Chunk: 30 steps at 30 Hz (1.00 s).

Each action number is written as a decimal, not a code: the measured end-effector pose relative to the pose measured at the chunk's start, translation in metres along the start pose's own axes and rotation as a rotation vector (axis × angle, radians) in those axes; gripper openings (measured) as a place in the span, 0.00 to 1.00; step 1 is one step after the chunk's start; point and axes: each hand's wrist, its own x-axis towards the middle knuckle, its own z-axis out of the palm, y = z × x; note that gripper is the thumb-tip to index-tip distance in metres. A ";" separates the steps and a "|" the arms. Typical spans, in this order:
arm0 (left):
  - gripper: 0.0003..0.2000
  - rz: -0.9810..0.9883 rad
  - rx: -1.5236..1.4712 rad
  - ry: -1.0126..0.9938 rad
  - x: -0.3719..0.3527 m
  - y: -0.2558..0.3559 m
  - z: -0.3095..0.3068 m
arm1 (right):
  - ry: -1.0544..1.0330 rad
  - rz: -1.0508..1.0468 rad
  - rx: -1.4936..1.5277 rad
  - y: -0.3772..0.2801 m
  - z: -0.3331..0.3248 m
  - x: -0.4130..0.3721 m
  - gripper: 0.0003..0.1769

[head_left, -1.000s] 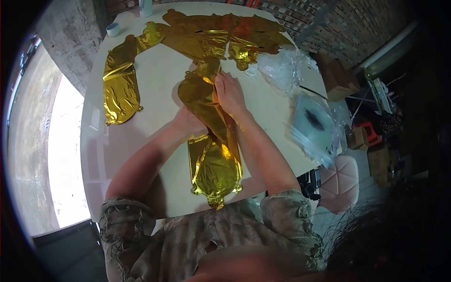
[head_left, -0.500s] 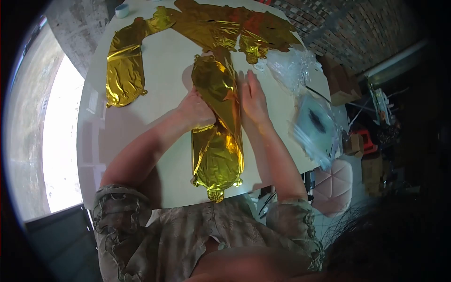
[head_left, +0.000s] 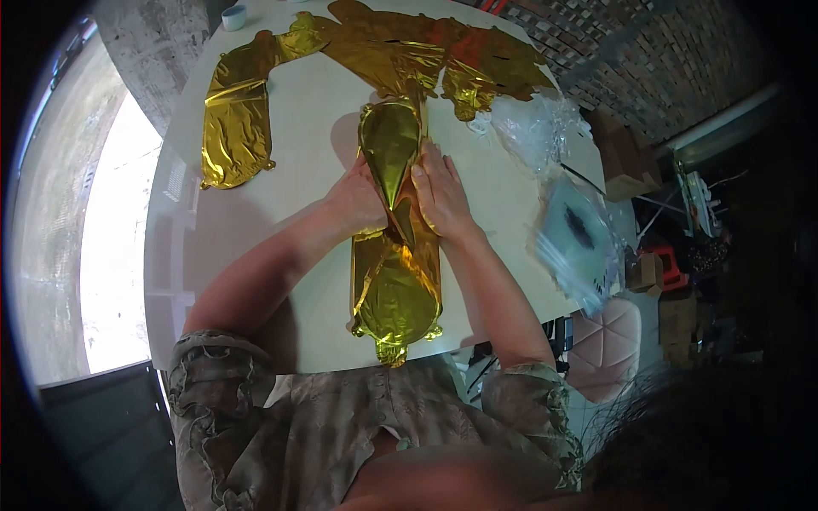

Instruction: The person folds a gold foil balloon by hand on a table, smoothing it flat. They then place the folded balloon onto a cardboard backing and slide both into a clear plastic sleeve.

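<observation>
A gold foil piece (head_left: 398, 294) lies lengthwise on the pale table (head_left: 311, 128), its upper part folded inward between my hands. My left hand (head_left: 359, 198) presses against the foil's left edge, its fingertips partly hidden by the foil. On the right edge rests my right hand (head_left: 440, 192), fingers stretched out and slightly apart, with the thumb over the foil. The foil's rounded lower end has small tabs and points toward my body. At its top it meets a larger spread of gold foil (head_left: 383, 47).
Another rounded gold foil section (head_left: 236, 128) lies at the left. Clear plastic wrapping (head_left: 532, 132) and a plastic bag with a dark mark (head_left: 579, 234) lie at the right. A small cup (head_left: 234, 17) stands at the far left edge. Beyond are cardboard boxes (head_left: 626, 157) and a pink stool (head_left: 603, 349).
My right hand has moved left from beside the foil onto its edge. The upper part of the foil has narrowed and folded inward. The view has shifted slightly.
</observation>
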 end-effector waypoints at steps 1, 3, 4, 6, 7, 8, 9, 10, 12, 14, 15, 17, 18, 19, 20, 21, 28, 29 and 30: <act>0.39 0.042 -0.065 0.123 0.002 0.000 -0.001 | 0.000 0.002 -0.021 -0.001 -0.001 0.000 0.37; 0.43 0.060 -0.090 0.207 0.000 0.002 -0.003 | 0.003 0.015 -0.028 -0.002 -0.001 0.001 0.38; 0.43 0.065 -0.089 0.187 -0.001 0.003 -0.005 | 0.012 0.007 -0.035 -0.002 0.000 0.001 0.38; 0.44 0.073 -0.083 0.226 0.000 0.005 -0.008 | 0.032 0.019 -0.026 -0.001 0.002 0.000 0.38; 0.43 0.051 -0.047 0.143 0.003 0.009 -0.014 | 0.036 0.011 -0.064 -0.001 0.003 0.001 0.37; 0.43 0.063 -0.048 0.121 0.003 0.011 -0.014 | 0.038 0.004 -0.103 -0.001 0.004 0.000 0.37; 0.38 0.063 -0.010 0.163 0.003 0.012 -0.013 | 0.047 0.022 -0.090 -0.001 0.005 0.000 0.37; 0.34 0.062 0.027 0.208 0.004 0.013 -0.014 | 0.056 0.010 -0.100 -0.001 0.005 0.000 0.38; 0.31 0.094 -0.065 0.212 0.004 0.015 -0.018 | 0.073 0.014 -0.098 0.000 0.009 -0.003 0.38; 0.29 0.019 -0.158 0.191 0.002 0.012 -0.020 | 0.082 -0.024 -0.199 0.000 0.009 -0.001 0.38; 0.27 0.042 -0.193 0.240 0.001 0.012 -0.021 | 0.085 -0.024 -0.199 -0.001 0.008 -0.001 0.38; 0.31 -0.017 -0.263 0.164 0.001 0.003 -0.019 | 0.060 -0.006 -0.190 -0.003 0.007 -0.001 0.41; 0.34 -0.078 -0.334 0.086 0.002 -0.001 -0.018 | 0.061 -0.011 -0.192 -0.004 0.006 -0.001 0.41; 0.34 -0.080 -0.332 0.092 0.003 -0.002 -0.018 | 0.049 -0.015 -0.209 -0.004 0.005 -0.001 0.41; 0.29 -0.087 -0.391 0.191 0.005 -0.003 -0.019 | 0.037 -0.018 -0.226 -0.004 0.004 -0.002 0.41; 0.25 -0.094 -0.448 0.291 0.005 -0.005 -0.019 | 0.036 -0.025 -0.228 -0.005 0.004 -0.002 0.41; 0.39 -0.460 -0.431 0.486 0.004 -0.031 -0.030 | 0.035 -0.026 -0.204 -0.010 0.001 -0.005 0.39; 0.39 -0.523 -0.515 0.615 0.004 -0.036 -0.033 | 0.047 -0.032 -0.185 -0.009 0.001 -0.005 0.39; 0.38 -0.585 -0.600 0.746 0.004 -0.042 -0.037 | 0.046 -0.033 -0.181 -0.007 0.001 -0.005 0.39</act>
